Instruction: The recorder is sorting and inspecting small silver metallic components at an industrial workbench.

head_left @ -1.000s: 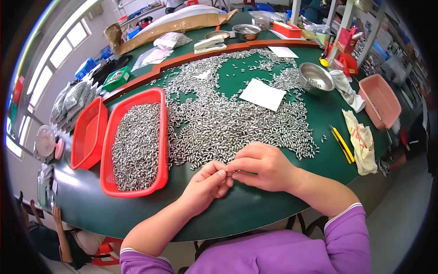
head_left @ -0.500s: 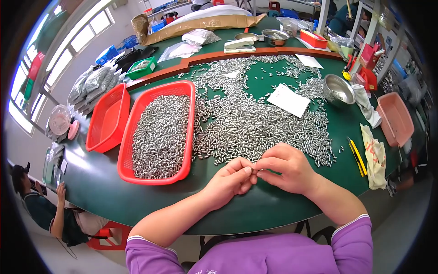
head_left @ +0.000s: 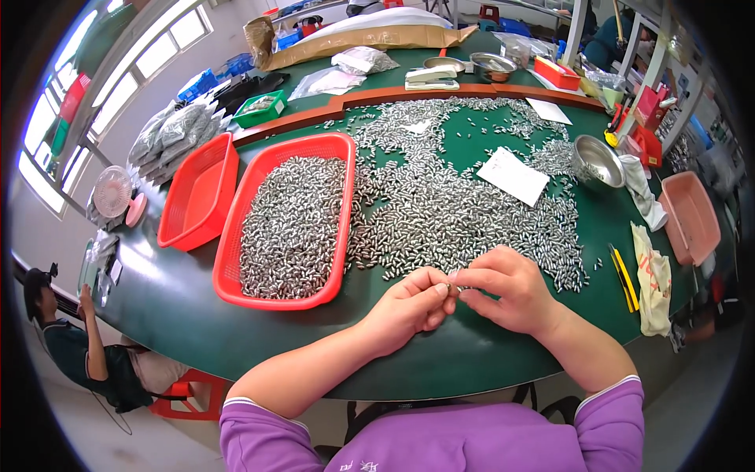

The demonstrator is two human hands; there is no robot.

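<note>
My left hand (head_left: 413,308) and my right hand (head_left: 507,293) meet just in front of a wide spread of small silver, pointed-oval metal pieces (head_left: 448,220). Thumb and forefinger of each hand are pinched together at one small metal piece (head_left: 453,289), mostly covered by the fingertips. The left hand's other fingers curl inward, and those of the right bend over the pinch. To the left of the spread, a red plastic basket (head_left: 226,271) is heaped with the same sort of pieces.
Beside the basket sits a red tray (head_left: 182,232). White paper (head_left: 513,176) lies on the spread. On the right are a metal bowl (head_left: 596,162), a yellow-black cutter (head_left: 624,279), a cloth (head_left: 651,275) and a pink tub (head_left: 689,216). Another person (head_left: 79,346) sits at the left.
The view has shifted slightly, so the table's contents sit a little further right. My hands stay together at the pinch; the right fingertips have shifted a little around the small piece.
</note>
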